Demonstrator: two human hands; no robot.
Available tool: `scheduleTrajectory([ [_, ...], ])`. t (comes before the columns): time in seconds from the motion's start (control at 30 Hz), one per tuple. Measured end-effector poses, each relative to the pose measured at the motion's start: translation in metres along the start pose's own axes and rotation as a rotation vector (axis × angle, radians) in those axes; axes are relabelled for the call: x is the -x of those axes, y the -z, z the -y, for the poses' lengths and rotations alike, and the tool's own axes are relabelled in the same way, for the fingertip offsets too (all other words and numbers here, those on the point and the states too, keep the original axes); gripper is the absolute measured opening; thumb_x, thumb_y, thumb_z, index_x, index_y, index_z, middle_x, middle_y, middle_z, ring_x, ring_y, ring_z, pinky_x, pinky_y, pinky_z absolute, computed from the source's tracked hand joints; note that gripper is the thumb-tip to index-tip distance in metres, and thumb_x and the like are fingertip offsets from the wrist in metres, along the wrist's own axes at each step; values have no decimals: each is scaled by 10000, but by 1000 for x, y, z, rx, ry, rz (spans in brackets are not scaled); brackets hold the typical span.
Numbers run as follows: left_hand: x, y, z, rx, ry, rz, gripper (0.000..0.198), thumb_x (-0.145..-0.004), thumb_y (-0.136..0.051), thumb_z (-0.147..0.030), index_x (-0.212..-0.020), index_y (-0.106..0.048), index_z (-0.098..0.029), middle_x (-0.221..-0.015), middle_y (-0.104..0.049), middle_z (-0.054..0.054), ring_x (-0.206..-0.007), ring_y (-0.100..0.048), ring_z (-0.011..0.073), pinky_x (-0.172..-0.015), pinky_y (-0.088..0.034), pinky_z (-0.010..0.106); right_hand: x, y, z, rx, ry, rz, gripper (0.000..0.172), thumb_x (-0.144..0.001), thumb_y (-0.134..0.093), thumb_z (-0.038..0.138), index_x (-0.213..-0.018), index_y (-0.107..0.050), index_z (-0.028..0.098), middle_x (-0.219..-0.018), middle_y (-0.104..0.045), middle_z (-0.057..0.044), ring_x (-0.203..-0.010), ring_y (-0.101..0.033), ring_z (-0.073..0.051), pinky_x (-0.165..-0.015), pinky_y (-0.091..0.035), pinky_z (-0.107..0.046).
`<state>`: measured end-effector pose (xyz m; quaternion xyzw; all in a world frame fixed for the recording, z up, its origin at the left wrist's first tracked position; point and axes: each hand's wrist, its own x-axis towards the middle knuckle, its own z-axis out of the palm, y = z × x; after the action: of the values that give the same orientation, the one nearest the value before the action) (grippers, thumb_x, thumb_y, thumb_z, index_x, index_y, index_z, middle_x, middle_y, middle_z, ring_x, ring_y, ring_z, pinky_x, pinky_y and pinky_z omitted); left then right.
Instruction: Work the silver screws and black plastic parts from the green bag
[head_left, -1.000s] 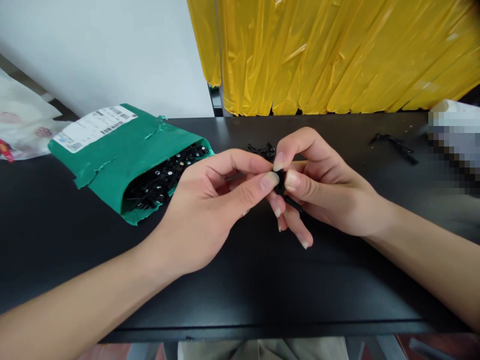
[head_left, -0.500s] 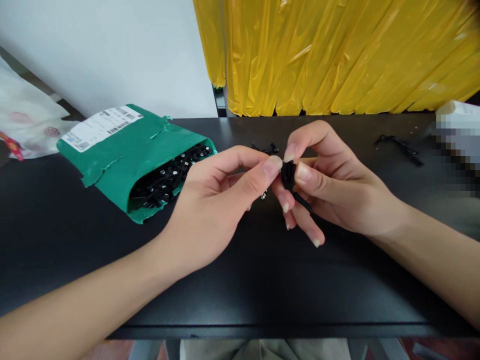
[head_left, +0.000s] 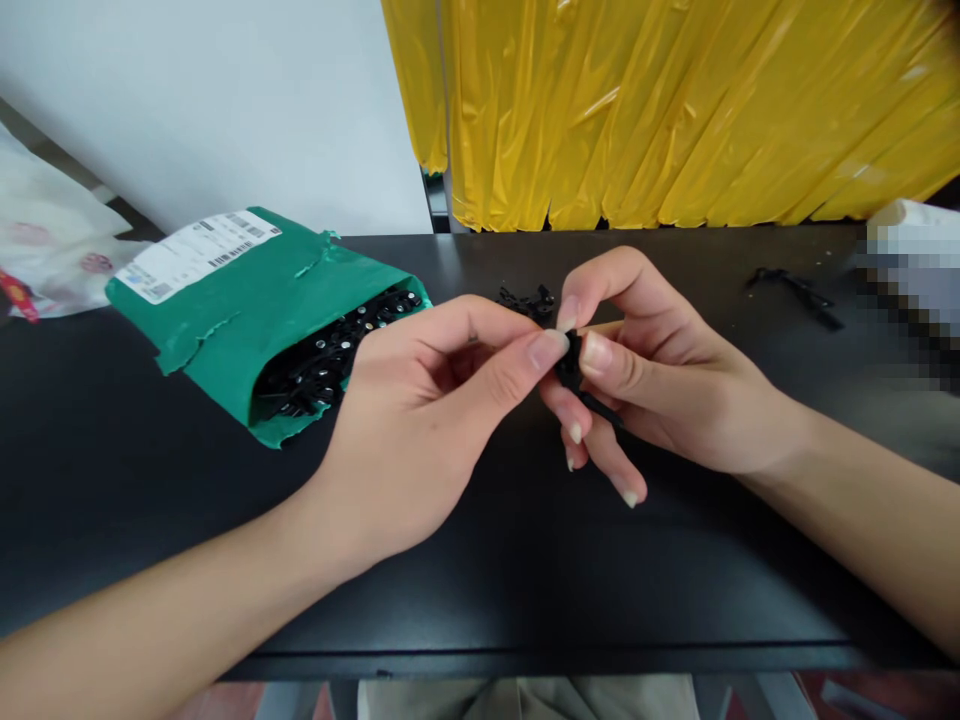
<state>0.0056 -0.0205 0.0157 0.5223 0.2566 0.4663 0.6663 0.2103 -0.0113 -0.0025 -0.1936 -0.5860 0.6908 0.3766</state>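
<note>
My left hand [head_left: 420, 430] pinches the left side of a small black piece [head_left: 571, 365] between thumb and forefinger. From the other side, my right hand [head_left: 667, 390] grips the same piece with thumb and fingertips. A thin dark strip hangs from it, down and to the right. Fingers cover most of the piece, so its exact kind does not show. Just behind the hands, a little heap of black parts [head_left: 529, 298] lies on the table. To the left, a torn green mailer bag [head_left: 225, 330] gapes open, full of black pieces with shiny round metal dots [head_left: 319, 372].
A black strip-like piece [head_left: 799, 295] lies on the black table [head_left: 525, 590] at the right, near a pale, partly blurred object [head_left: 915, 260]. A white plastic bag [head_left: 60, 230] sits far left. Yellow plastic sheeting [head_left: 637, 110] and a white panel [head_left: 225, 100] stand behind.
Both hands keep their pinch on the black piece. The left thumb has slid slightly right over it, and the fingers have closed in a little. Otherwise the view has only shifted slightly.
</note>
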Motion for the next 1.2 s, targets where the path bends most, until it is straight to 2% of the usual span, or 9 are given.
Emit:
scheduleTrajectory([
  [0.1,0,3,2,39,10,23,142,-937,-915,-155,-833,-818,-163,-670,-715,-46,-629,-738,96,-675,-681,198,0,0,0,-14,-7,8,59,-1156,-593,294,-1165,-535,305,-822,-744,125,-457,-698,-81,-567,-668,-233],
  [0.23,-1,6,8,84,14,51,130,-947,-927,-249,-883,-839,-179,-664,-696,-36,-610,-716,107,-611,-638,216,1,0,0,-21,-11,5,51,-1162,-583,284,-1156,-541,312,-825,-742,120,-484,-724,-92,-571,-664,-232],
  [0.37,0,8,10,67,51,26,142,-924,-952,-302,-922,-844,-210,-597,-646,-48,-649,-764,158,-551,-547,249,1,0,0,-24,-16,3,64,-1167,-559,253,-1164,-544,315,-828,-739,125,-478,-716,-82,-562,-657,-217],
  [0.5,0,9,10,59,70,3,146,-916,-960,-298,-953,-843,-219,-602,-652,-46,-666,-753,162,-562,-515,266,1,0,-1,-12,-2,10,68,-1166,-553,253,-1162,-518,312,-810,-728,140,-482,-713,-78,-596,-675,-228],
  [0.6,0,9,9,86,103,9,164,-907,-962,-274,-992,-835,-216,-687,-723,-21,-672,-718,147,-586,-518,258,0,-1,-1,9,16,-6,82,-1169,-530,237,-1177,-512,317,-820,-734,151,-503,-721,-69,-609,-675,-223],
  [0.73,-1,11,7,35,146,-23,181,-967,-892,-380,-934,-820,-217,-645,-606,-19,-616,-552,126,-593,-504,260,-1,-2,-2,-5,5,-11,56,-1164,-547,258,-1183,-526,307,-849,-749,133,-514,-735,-77,-595,-664,-221],
  [0.9,0,11,9,-111,72,-102,299,-978,-871,-473,-818,-778,-239,-654,-545,-4,-635,-502,155,-579,-419,303,-1,-3,1,-6,-29,-42,62,-1144,-559,251,-1157,-534,306,-827,-748,126,-486,-718,-84,-566,-654,-226],
  [1.0,1,9,10,-148,27,-124,311,-964,-893,-479,-794,-781,-244,-657,-601,4,-623,-467,154,-561,-390,311,-1,-4,2,-10,-27,-54,104,-1142,-525,207,-1137,-534,311,-810,-740,134,-481,-705,-74,-552,-639,-215],
  [1.2,2,4,10,-115,-56,-90,261,-1017,-852,-393,-815,-800,-236,-648,-632,-17,-592,-568,131,-571,-479,281,-2,-3,1,19,-30,-60,60,-1145,-571,270,-1150,-531,314,-807,-743,129,-482,-718,-93,-575,-669,-243],
])
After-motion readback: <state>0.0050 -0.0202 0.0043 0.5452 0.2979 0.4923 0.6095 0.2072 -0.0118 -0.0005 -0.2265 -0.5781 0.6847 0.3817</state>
